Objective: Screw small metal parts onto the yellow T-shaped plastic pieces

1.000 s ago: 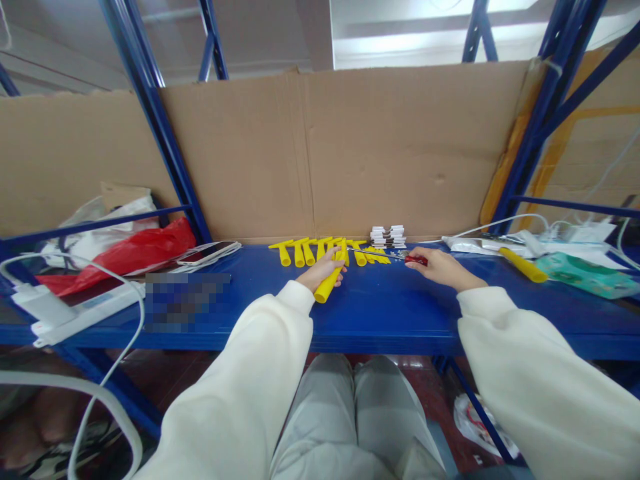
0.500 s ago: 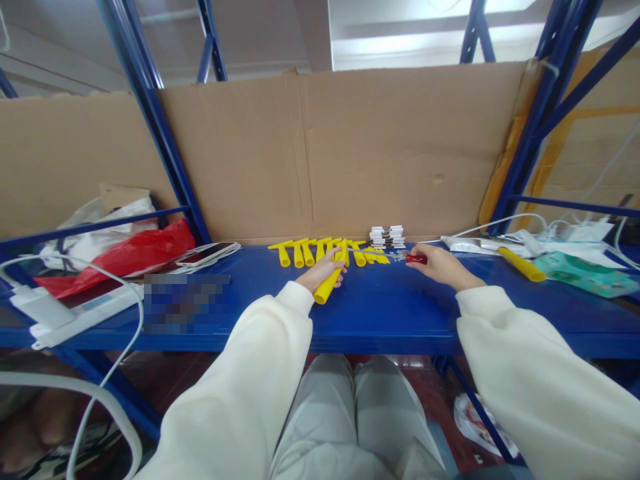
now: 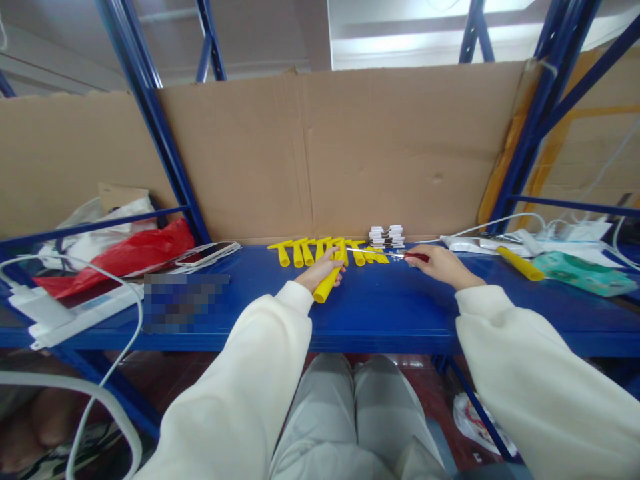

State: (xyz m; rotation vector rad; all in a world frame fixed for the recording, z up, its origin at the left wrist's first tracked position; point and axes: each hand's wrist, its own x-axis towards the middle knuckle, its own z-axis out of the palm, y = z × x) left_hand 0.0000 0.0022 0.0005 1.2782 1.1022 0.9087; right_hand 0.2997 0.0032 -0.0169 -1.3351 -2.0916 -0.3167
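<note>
My left hand [image 3: 323, 269] is wrapped round the handle of a yellow tool [image 3: 326, 287], whose head points away from me. My right hand [image 3: 436, 263] grips the red handle of a screwdriver [image 3: 417, 257]; its thin metal shaft points left and reaches the head of the yellow tool. Behind my hands several yellow T-shaped tools [image 3: 299, 257] lie in a row along the cardboard. Small yellow pieces [image 3: 376, 256] lie to the right of them, and a stack of white and black pieces [image 3: 387, 237] stands behind these.
At the right, a yellow handle [image 3: 520, 264] lies beside a green packet [image 3: 585, 273]. A phone [image 3: 207, 254], a red bag [image 3: 135, 257] and a white power strip [image 3: 90, 310] with cables are at the left. Cardboard [image 3: 375, 153] closes off the back of the blue shelf [image 3: 380, 313].
The screwdriver's red handle looks narrower and its angle has changed slightly in my right hand. My left hand still holds the yellow tool in nearly the same place.
</note>
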